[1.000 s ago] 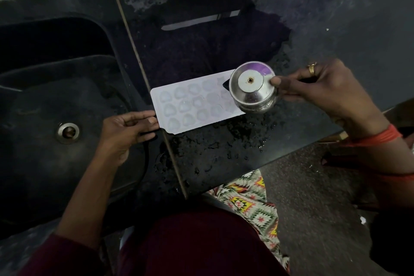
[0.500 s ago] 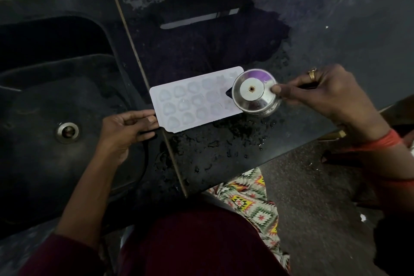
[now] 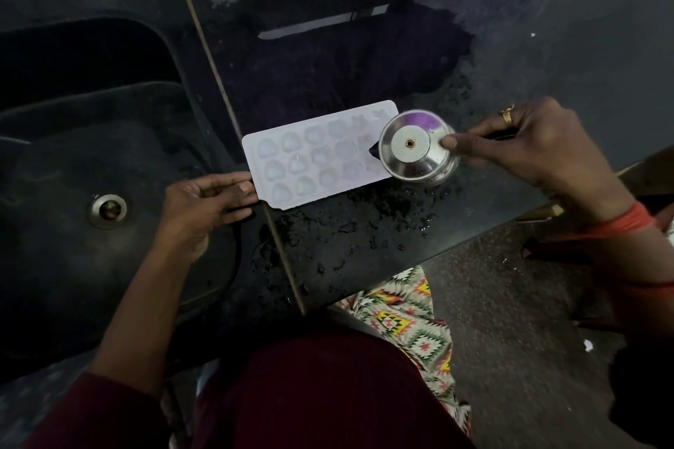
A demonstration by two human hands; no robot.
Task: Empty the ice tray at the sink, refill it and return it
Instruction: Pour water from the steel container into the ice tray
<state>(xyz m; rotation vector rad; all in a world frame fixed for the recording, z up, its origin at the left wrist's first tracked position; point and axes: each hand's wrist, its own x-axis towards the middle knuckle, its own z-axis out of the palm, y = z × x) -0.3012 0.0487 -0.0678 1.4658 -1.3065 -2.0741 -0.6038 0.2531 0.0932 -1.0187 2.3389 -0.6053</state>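
Observation:
A white ice tray (image 3: 313, 153) with rounded cells lies flat on the wet black counter (image 3: 364, 241), just right of the dark sink (image 3: 73, 164). My left hand (image 3: 204, 208) pinches the tray's near left corner between thumb and fingers. My right hand (image 3: 536, 153) grips a small steel vessel with a lid (image 3: 415, 148), tipped over the tray's right end with its dark spout pointing at the cells. Whether water is flowing I cannot tell.
The sink's steel drain (image 3: 108, 211) lies left of my left hand. Water drops spread on the counter in front of the tray. A pale strip (image 3: 321, 24) lies further back. The counter's front edge runs diagonally at the right, above the floor (image 3: 510, 321).
My right hand has shifted the steel vessel slightly right and back along the tray's right end. My left hand and the tray have stayed in place.

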